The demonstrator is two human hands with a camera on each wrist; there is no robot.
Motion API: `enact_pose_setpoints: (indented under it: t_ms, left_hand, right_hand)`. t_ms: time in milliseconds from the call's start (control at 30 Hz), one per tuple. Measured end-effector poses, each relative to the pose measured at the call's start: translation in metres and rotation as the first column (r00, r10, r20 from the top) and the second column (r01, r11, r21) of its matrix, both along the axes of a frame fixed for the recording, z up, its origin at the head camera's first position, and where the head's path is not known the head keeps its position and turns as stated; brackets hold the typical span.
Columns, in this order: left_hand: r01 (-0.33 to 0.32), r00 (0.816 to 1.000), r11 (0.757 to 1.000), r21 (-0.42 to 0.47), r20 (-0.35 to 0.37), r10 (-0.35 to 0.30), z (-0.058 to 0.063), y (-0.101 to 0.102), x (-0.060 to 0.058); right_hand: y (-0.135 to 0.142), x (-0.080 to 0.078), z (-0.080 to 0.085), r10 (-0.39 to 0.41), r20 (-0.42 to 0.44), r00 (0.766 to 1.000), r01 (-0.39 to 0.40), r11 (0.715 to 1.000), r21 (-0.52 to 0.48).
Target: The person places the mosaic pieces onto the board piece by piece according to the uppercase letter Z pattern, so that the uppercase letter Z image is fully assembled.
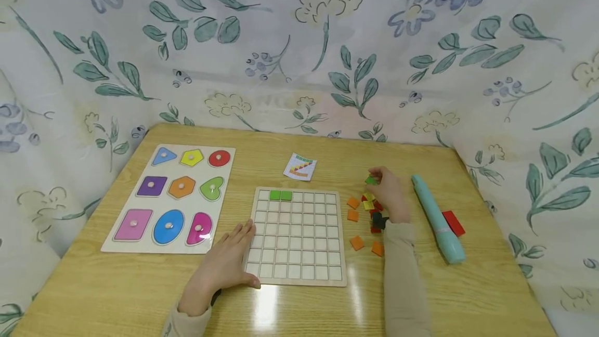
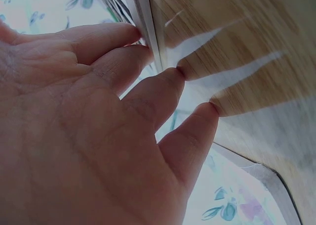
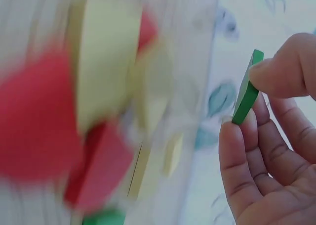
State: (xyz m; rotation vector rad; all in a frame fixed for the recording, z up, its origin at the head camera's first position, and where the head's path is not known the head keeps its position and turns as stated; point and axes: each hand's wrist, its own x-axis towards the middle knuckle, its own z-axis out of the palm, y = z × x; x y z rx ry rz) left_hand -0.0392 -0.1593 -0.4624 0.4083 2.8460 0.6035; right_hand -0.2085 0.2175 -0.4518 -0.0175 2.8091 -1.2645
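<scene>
A wooden grid board (image 1: 295, 233) lies mid-table with two green square tiles (image 1: 281, 195) in its top row. Along the board's left edge rests my left hand (image 1: 229, 259), fingers fairly straight and thumb at the lower corner; in the left wrist view the fingertips (image 2: 197, 121) touch the edge. My right hand (image 1: 388, 191) pinches a green tile (image 3: 248, 89) between thumb and fingers, above a small pile of red and yellow tiles (image 1: 368, 204). Loose orange tiles (image 1: 357, 243) lie between board and right forearm. A black item (image 1: 378, 221) sits at the right wrist.
A white shape puzzle board (image 1: 178, 199) with colored knobbed pieces lies on the left. Behind the grid is a small pattern card (image 1: 300, 167). To the right, a light blue tapered object (image 1: 440, 222) lies beside a red rectangular piece (image 1: 454, 222). Floral cloth (image 1: 299, 56) hangs behind the table.
</scene>
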Motion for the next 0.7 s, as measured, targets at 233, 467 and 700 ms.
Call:
enact_pose_setpoints:
  t_ms: [233,467,700]
  left_hand:
    - [0.009,1.0,1.0,-0.001,0.004,-0.009,0.0,-0.001,0.0]
    - [0.019,1.0,1.0,-0.009,-0.008,-0.019,0.0,-0.002,-0.001]
    - [0.016,1.0,1.0,-0.005,-0.008,-0.016,0.0,-0.002,0.0]
  right_hand:
    - [-0.044,0.003,0.001,0.118,-0.003,0.993,-0.118,0.991,-0.062]
    - [-0.095,0.003,0.0,0.239,-0.035,0.97,-0.24,0.971,-0.023]
    - [-0.135,0.003,-0.004,0.357,-0.003,0.934,-0.357,0.934,-0.032]
